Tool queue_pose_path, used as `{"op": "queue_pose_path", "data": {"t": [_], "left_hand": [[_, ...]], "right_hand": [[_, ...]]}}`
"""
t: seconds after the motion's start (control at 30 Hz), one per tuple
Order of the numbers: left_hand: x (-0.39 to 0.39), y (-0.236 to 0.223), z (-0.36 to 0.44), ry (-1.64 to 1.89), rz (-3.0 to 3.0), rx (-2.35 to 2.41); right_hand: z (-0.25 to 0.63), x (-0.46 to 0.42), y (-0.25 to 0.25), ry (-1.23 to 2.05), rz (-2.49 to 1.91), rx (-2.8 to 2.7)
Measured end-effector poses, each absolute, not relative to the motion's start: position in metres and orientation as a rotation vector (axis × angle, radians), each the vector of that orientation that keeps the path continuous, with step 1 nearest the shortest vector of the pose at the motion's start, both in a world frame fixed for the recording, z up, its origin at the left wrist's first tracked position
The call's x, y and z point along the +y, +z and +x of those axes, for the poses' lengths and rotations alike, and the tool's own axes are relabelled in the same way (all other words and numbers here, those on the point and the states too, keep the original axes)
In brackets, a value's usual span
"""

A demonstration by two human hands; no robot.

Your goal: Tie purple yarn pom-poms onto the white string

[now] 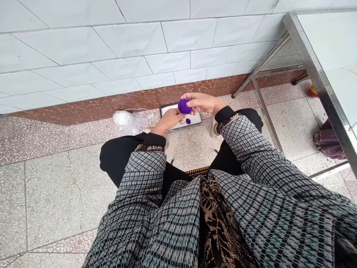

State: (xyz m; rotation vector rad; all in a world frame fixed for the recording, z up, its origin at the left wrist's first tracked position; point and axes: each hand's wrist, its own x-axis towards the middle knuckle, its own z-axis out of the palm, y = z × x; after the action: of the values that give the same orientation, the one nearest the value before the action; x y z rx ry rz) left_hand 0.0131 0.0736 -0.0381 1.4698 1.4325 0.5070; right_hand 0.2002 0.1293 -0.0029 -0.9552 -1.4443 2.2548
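A purple ball of yarn (pixel 184 106) is held up between my hands, above a white board with a dark edge (pixel 196 118) on the floor. My right hand (pixel 201 103) is closed round the ball from the right, thumb across its front. Just to the left and slightly lower, my left hand (pixel 171 120) has its fingers pinched together against the ball's lower left side. What those fingertips grip is too small to make out. A small purple oval piece (pixel 188 121) shows over the board, below the ball.
White yarn in clear plastic (pixel 126 122) lies on the floor left of the board. A tiled wall (pixel 134 41) rises in front. At right stands a metal-framed table (pixel 312 56), with a dark purple cloth-like thing (pixel 329 141) on the floor beneath it.
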Motion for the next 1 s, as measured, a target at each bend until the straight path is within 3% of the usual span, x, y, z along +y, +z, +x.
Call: {"op": "queue_pose_path", "data": {"t": [0.3, 0.43, 0.7, 0.87, 1.0], "left_hand": [[0.077, -0.032, 0.002, 0.54, 1.549, 1.526], [0.073, -0.028, 0.007, 0.57, 1.564, 1.442], [0.067, -0.028, 0.024, 0.435, 1.505, 1.334], [0.07, -0.032, 0.022, 0.405, 1.474, 1.416], [0.076, -0.037, 0.009, 0.481, 1.55, 1.535]], "right_hand": [[0.198, 0.126, -0.003, 2.071, -1.429, -2.091], [0.191, 0.126, -0.011, 1.859, -1.682, -1.955], [0.189, 0.133, -0.012, 2.073, -1.322, -1.151], [0.199, 0.134, -0.009, 2.229, -1.094, -1.354], [0.203, 0.131, -0.003, 2.257, -1.161, -1.702]]}}
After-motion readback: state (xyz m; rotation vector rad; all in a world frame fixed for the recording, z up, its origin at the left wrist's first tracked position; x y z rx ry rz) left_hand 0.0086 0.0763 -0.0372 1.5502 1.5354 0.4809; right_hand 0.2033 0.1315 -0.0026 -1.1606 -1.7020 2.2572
